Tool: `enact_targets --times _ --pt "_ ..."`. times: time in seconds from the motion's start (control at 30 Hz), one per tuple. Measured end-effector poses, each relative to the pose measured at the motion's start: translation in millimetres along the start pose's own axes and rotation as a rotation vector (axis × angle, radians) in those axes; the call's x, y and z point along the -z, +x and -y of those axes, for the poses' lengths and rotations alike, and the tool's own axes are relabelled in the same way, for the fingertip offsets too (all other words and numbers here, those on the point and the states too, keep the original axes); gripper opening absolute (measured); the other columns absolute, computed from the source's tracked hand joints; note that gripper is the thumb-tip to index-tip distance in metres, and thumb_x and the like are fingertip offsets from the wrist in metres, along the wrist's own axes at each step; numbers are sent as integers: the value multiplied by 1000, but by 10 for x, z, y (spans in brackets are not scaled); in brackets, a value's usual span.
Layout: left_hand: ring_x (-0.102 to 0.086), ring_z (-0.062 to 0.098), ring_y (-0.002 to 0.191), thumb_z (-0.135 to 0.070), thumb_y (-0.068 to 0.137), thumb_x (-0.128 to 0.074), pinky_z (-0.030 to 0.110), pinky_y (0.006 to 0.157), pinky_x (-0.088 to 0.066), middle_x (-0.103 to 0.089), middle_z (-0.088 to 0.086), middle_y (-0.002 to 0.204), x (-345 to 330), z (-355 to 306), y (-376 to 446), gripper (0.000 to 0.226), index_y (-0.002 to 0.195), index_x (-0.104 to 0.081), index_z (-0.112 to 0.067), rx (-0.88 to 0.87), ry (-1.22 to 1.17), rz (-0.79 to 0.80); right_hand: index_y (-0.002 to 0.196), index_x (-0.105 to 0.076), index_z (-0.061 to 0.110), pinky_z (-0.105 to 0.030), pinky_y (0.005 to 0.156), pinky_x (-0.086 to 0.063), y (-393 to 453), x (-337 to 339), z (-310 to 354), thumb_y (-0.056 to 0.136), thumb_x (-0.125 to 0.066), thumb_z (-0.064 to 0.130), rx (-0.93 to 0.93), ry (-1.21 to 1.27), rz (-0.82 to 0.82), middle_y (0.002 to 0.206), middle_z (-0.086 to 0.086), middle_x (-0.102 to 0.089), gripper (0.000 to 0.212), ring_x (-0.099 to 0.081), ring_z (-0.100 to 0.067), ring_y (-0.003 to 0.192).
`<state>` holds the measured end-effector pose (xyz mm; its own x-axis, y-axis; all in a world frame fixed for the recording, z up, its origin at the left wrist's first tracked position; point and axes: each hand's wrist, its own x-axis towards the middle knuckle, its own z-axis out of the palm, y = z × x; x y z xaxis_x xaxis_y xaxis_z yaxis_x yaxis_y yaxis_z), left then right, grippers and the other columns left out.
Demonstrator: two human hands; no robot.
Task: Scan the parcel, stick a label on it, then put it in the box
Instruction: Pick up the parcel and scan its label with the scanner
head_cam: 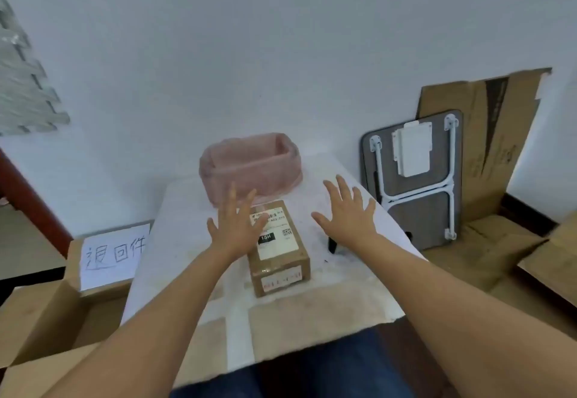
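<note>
Two hands, left hand (pixel 238 224) and right hand (pixel 349 215), spread empty over one parcel (pixel 281 260).

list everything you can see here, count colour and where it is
brown cardboard parcel with white shipping label: 1, brown, middle of the table, partly under the left hand
pink plastic-lined basket: 1, pink, far end of the table behind the parcel
white cloth-covered table: 1, white, centre
small black object: 1, black, on the table under the right hand, too hidden to identify
open cardboard box with a handwritten white paper sign: 1, brown, floor at left
folded grey table with white legs: 1, grey, leaning on the wall at right
flattened cardboard sheets: several, brown, right, against wall and on floor
left hand: 1, open, fingers spread over the parcel
right hand: 1, open, above the table right of the parcel
</note>
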<state>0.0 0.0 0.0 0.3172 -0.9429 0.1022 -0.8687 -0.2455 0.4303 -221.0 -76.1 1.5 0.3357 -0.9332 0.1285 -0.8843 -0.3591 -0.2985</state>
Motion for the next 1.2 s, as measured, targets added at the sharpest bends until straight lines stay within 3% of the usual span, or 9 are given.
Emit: enact_targets --times 0.23,0.37,0.47,0.6,0.77,0.9,0.97,1.07,1.2 --pt "-17 23 149 -59 95 -38 62 113 -20 11 -12 164 -233 -50 -272 63 151 -21 -37 105 -240 -80 154 -6 16 -50 112 -29 -456 -207 -445 84 -57 60 -182 5 98 162 -6 -17 97 -30 -32 144" --pt "-21 23 148 -59 95 -39 60 113 -21 7 -10 164 -259 -22 -335 60 150 -22 -41 147 -332 -67 142 -27 10 -41 94 -41 -565 -219 -532 91 -57 39 -204 -96 142 134 -14 -49 66 -49 -33 120" --pt "-21 22 148 -58 95 -38 60 114 -21 8 -11 164 -256 3 -342 62 151 -22 -38 166 -370 -50 123 -37 10 -37 77 -41 -587 -225 -477 87 -55 29 -218 -66 118 118 -12 -55 44 -52 -32 109" --pt "-20 22 148 -64 89 -40 56 114 -26 9 -13 163 -284 79 -368 69 150 -20 -41 178 -505 -24 101 -32 14 -34 62 -39 -570 -183 -336 84 -56 31 -281 105 110 91 -4 -52 34 -56 -30 83" --pt "-25 21 146 -55 96 -43 49 114 -31 10 -10 163 -301 58 -435 65 152 -19 -35 222 -644 -28 110 -46 5 -34 63 -43 -342 -59 -54 85 -62 24 -507 850 -8 83 -8 -52 35 -53 -25 70" --pt "-11 17 150 -54 94 -47 46 118 -26 11 -10 163 -340 61 -463 70 153 -16 -32 253 -741 -3 104 -58 2 -25 52 -42 -277 43 164 89 -64 18 -668 1463 84 65 -7 -49 23 -44 -15 53" --pt "-9 17 151 -57 92 -49 47 118 -25 12 -11 163 -361 66 -469 78 155 -11 -30 295 -752 45 107 -59 2 -24 55 -49 -281 47 249 90 -64 18 -654 1512 129 69 -9 -57 24 -53 -17 57" --pt "-18 19 149 -62 89 -50 48 115 -30 9 -8 164 -377 78 -460 89 156 -9 -20 350 -744 109 115 -57 9 -34 79 -55 -291 -31 353 91 -63 27 -592 1441 156 98 -10 -72 31 -65 -24 84" --pt "-45 21 134 -70 76 -59 43 106 -44 -32 5 153 -388 129 -460 85 144 -39 -23 378 -808 216 101 -61 22 -50 93 -55 -346 -158 474 87 -62 38 -556 1334 109 104 1 -73 22 -70 -26 96"
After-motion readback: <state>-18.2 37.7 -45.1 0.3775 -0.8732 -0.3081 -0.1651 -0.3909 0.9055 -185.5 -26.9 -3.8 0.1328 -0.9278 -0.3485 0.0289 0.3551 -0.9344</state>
